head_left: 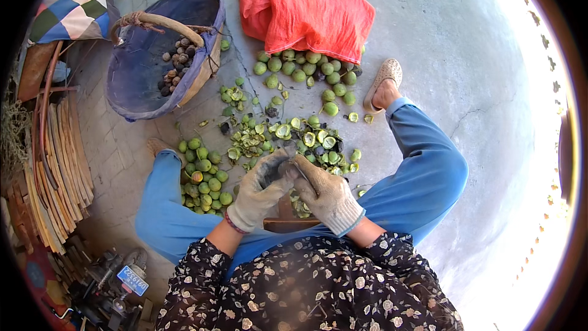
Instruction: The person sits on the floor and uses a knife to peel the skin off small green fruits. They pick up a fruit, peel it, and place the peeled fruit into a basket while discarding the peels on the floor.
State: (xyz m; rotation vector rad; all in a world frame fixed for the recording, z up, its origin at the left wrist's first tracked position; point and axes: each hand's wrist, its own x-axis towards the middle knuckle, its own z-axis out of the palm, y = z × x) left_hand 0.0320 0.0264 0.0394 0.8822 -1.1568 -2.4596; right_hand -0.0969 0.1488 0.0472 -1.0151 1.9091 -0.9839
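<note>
My left hand, in a soiled white work glove, is closed around a dark, roundish walnut that shows only in part. My right hand, gloved too, meets it and holds a small thin metal blade against the nut. Most of that tool is hidden in the fingers. Beyond the hands lies a heap of split green walnut husks, some blackened. Whole green walnuts are piled by my left leg. More green walnuts spill from under a red woven sack.
A basket with a blue lining and a wooden handle stands at upper left, several brown walnuts inside. Stacked wooden slats and a vehicle part with a plate are at left. A wooden stool edge shows between my legs.
</note>
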